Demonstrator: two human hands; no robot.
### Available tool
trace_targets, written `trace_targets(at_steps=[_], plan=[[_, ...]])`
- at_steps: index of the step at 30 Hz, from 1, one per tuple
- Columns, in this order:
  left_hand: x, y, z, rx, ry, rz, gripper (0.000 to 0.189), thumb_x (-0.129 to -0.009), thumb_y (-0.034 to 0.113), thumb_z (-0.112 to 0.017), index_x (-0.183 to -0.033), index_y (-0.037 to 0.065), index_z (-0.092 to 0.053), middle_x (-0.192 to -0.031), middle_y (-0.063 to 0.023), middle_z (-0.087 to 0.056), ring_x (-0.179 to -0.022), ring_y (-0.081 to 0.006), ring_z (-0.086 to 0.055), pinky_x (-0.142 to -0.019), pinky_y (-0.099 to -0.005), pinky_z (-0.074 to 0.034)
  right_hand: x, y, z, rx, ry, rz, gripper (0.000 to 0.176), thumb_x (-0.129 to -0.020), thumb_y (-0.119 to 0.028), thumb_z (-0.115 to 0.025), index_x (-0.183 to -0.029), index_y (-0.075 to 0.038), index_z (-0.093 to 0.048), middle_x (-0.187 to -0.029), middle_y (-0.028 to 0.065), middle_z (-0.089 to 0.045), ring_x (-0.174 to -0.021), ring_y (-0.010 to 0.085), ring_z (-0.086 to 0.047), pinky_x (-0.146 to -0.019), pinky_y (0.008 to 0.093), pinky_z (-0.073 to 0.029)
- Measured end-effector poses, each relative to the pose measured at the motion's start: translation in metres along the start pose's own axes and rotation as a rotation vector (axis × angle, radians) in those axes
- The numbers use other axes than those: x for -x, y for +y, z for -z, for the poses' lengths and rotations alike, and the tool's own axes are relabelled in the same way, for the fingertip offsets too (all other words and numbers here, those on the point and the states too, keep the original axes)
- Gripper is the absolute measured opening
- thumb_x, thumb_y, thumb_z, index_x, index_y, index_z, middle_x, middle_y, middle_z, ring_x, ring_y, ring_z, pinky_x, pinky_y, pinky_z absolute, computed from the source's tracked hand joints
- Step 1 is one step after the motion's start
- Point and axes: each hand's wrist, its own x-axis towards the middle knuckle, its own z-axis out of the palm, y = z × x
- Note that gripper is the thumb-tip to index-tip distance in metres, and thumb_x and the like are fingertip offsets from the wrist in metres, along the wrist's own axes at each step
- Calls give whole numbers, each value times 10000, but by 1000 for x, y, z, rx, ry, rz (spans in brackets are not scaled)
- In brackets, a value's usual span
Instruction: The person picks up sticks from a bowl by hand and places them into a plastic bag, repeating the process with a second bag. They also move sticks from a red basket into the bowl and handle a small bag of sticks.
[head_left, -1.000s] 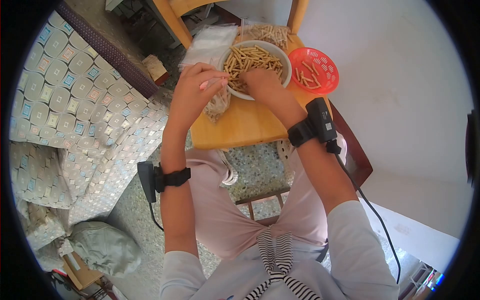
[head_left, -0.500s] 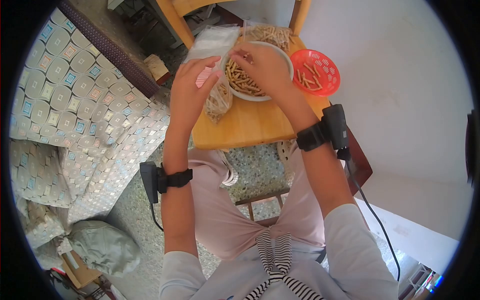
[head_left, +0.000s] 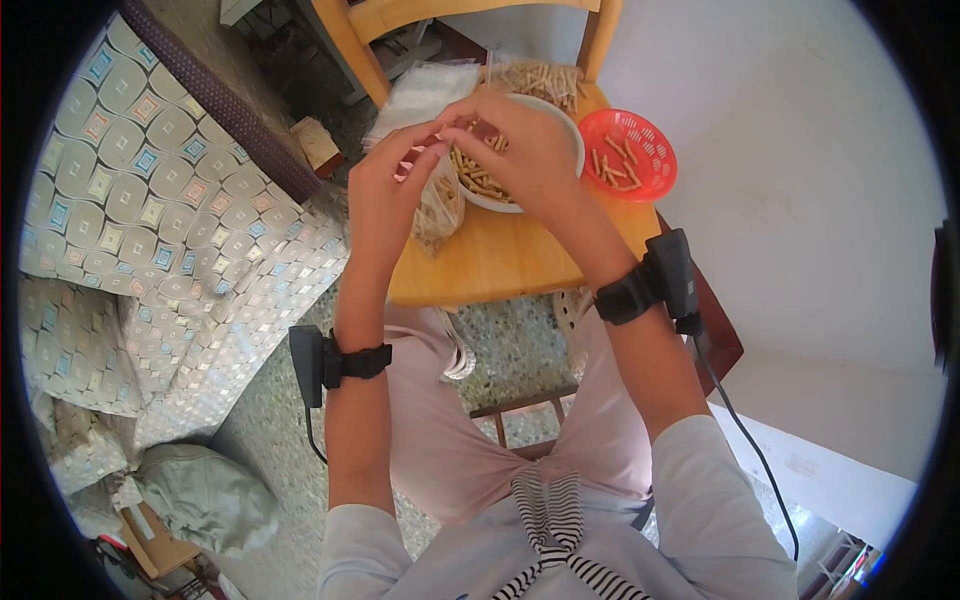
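A white bowl (head_left: 577, 150) full of short brown sticks (head_left: 478, 178) stands on the wooden chair seat. Over its left edge my left hand (head_left: 395, 180) has thumb and fingers bent round a pinkish striped thing (head_left: 408, 165), mostly hidden. My right hand (head_left: 515, 140) is above the bowl, its fingertips meeting those of my left hand; what lies between them is too small to tell. A clear bag of sticks (head_left: 437, 218) lies left of the bowl, partly under my left hand.
A red perforated basket (head_left: 655, 160) with several sticks stands at the seat's right. Behind the bowl lie another bag of sticks (head_left: 535, 76) and clear plastic bags (head_left: 425, 92). The chair (head_left: 500, 262) has a backrest; patterned cloth (head_left: 130, 220) hangs at left.
My right hand has moved left from over the bowl to my left hand, and their fingertips now meet. The view has shifted slightly.
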Motion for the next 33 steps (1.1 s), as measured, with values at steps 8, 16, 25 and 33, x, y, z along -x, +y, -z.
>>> trace_targets(at_steps=[8,16,25,33], plan=[[-1,-4,-5,-6,18,-53,165,-927,64,-619,-1064,-17,-661,-918,-72,-670,-789,-117,-660,-671,-246,-495,4,-5,-7,47,-24,88,151,-873,-196,-675,-1014,-149,-700,-889,24,-664,-725,190,-647,-643,299,-502],[0,-5,-7,-43,51,-45,179,-897,92,-657,-1068,39,-674,-875,-107,-660,-717,-200,-657,-660,-293,-510,6,-4,-8,103,-3,56,153,-873,-220,-680,-1010,-158,-703,-892,17,-662,-716,183,-654,-624,294,-498],[-4,-2,5,-98,225,-57,187,-827,131,-762,-1009,93,-741,-841,-9,-553,-642,-91,-493,-580,-243,-411,0,1,1,180,80,-9,147,-890,-256,-675,-970,-135,-702,-915,35,-668,-678,200,-654,-603,320,-493],[0,5,1,20,221,-62,171,-820,122,-768,-988,100,-747,-928,-3,-562,-656,-80,-487,-586,-224,-400,5,12,-5,207,-72,33,178,-914,-286,-625,-987,-132,-675,-918,63,-663,-812,307,-640,-684,398,-502]])
